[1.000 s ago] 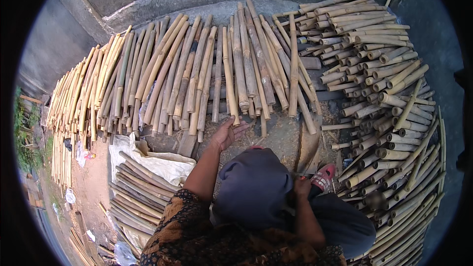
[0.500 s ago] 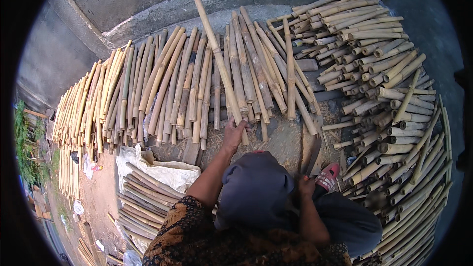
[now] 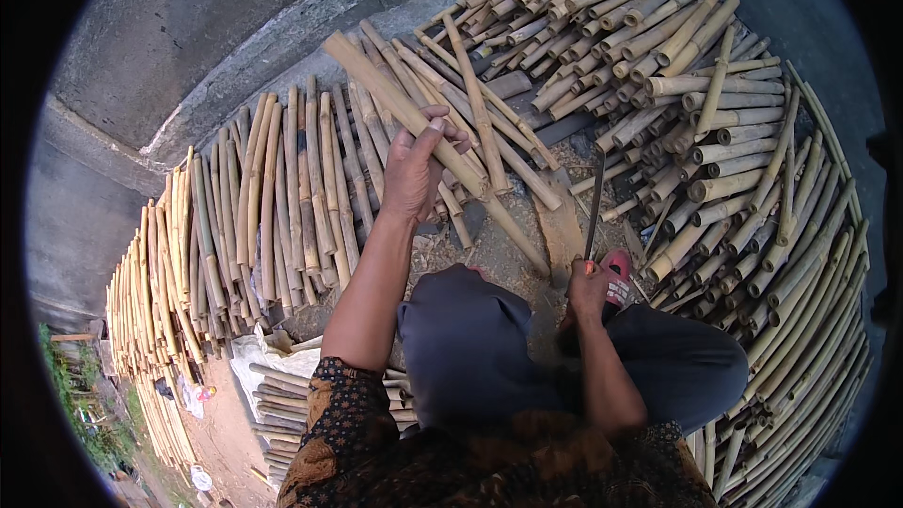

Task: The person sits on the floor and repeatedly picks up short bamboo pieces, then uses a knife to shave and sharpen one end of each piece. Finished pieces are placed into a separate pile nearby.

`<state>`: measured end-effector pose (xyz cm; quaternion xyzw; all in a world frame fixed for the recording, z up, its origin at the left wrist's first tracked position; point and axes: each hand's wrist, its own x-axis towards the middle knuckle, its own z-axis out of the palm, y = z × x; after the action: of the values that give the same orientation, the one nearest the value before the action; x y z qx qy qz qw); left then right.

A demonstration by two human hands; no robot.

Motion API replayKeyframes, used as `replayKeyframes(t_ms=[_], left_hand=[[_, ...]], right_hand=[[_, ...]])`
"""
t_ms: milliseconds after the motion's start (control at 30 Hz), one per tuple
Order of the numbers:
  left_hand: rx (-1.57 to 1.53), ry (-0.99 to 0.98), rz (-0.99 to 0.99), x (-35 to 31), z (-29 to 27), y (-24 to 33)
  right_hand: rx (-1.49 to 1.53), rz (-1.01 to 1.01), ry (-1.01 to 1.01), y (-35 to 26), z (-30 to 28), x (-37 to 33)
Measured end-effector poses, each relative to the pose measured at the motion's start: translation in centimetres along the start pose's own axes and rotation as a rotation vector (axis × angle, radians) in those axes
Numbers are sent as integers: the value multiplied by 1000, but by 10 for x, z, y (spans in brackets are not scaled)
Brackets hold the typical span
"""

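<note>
My left hand (image 3: 414,162) is wrapped round the middle of a bamboo pole (image 3: 376,85). The pole is raised and slants, its thick end up at the far left and its lower end down by a wooden block (image 3: 561,226). Whether that lower end touches the block I cannot tell. Closer to me, my right hand (image 3: 588,292) grips a machete by its orange handle. The long dark blade (image 3: 594,207) points away from me, upright beside the block.
Bamboo poles (image 3: 282,188) lie side by side to the left. A tall stack of cut bamboo (image 3: 696,132) fills the right side. More poles (image 3: 287,404) rest by a white sack (image 3: 249,353) at the near left. A concrete wall (image 3: 207,38) stands behind. My red sandal (image 3: 616,273) is near the machete.
My left hand has lifted the bamboo pole and carried it toward the wooden block. In my right hand the machete blade has swung up. The view has turned to the right.
</note>
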<state>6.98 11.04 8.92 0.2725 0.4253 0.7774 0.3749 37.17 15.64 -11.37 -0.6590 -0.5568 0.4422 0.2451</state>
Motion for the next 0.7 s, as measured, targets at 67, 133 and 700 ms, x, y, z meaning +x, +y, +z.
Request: replayKeyframes(t_ms=[67, 133, 700], left_hand=[[-77, -40, 33, 12, 17, 15], [-86, -131, 119, 17, 32, 27], [21, -135, 474, -12, 137, 99]], right_hand=[[52, -59, -3, -30, -11, -7], [153, -121, -36, -56, -19, -13], [193, -443, -154, -136, -74, -63]])
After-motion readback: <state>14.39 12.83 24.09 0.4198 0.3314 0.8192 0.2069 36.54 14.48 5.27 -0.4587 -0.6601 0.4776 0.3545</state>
